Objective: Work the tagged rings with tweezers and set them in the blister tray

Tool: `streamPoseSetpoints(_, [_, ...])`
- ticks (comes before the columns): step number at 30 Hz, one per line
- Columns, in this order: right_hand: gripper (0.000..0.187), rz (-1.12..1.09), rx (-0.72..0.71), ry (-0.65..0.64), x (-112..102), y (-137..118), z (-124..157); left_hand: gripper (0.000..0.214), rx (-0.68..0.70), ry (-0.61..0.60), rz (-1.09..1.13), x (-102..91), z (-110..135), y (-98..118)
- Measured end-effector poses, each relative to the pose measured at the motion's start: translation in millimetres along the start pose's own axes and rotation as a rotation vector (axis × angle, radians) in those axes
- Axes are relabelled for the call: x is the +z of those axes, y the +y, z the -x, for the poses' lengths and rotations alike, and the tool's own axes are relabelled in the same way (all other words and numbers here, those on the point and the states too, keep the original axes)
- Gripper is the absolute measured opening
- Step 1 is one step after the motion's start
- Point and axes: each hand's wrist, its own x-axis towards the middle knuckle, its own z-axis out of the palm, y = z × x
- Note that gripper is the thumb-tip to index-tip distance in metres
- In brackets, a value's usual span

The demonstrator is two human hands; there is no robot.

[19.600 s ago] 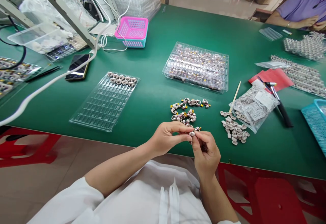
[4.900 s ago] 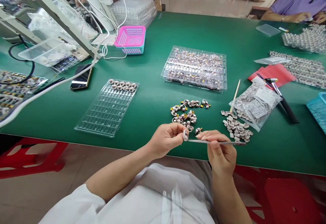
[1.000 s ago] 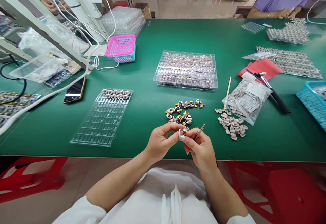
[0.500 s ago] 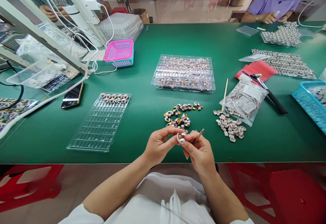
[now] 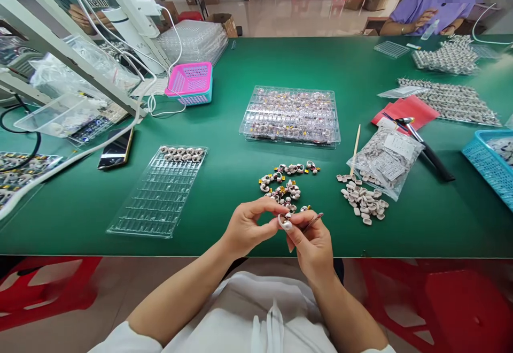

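Between both hands is a small white curved part (image 5: 285,223), shaped like an earbud shell. My left hand (image 5: 249,228) pinches it from the left with thumb and fingertips. My right hand (image 5: 311,239) grips its other side, and a thin metal tool like tweezers (image 5: 313,221) is tucked in the same fingers. Just beyond the fingers lies a loose cluster of similar parts (image 5: 289,188) with yellow tabs. To the right is a heap of small beige caps (image 5: 366,203). A clear tray (image 5: 150,203) at left holds parts in its far rows.
Filled clear trays (image 5: 289,117) stand mid-table. A plastic bag of caps (image 5: 387,160), a wooden stick (image 5: 356,147), a hammer (image 5: 430,158) and a blue basket (image 5: 487,155) lie right. A phone (image 5: 116,150) and a pink basket (image 5: 190,80) are left. A co-worker in purple (image 5: 425,2) sits opposite.
The tool in my right hand has tilted lower, and the hands have shifted slightly while still holding the white part. Opposite, the co-worker's hand has risen, with a clear piece showing nearby.
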Motion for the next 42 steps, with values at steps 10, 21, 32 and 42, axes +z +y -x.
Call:
streamPoseSetpoints(10, [0.017, -0.008, -0.019, 0.004, -1, 3, 3, 0.018, 0.142, -0.136, -0.069, -12.7, -2, 0])
streamPoseSetpoints(21, [0.019, -0.025, -0.033, 0.048, 2, 9, 4, 0.019, 0.245, -0.119, -0.174, -9.8, -3, 3])
streamPoseSetpoints(32, [0.032, -0.073, 0.022, 0.076, 10, 6, 6, 0.018, 0.162, -0.055, 0.006, 2.0, 6, -9])
streamPoseSetpoints(42, [0.029, -0.065, 0.028, -0.002, 7, -4, 8, 0.019, 0.005, -0.148, 0.029, 0.6, 10, 0])
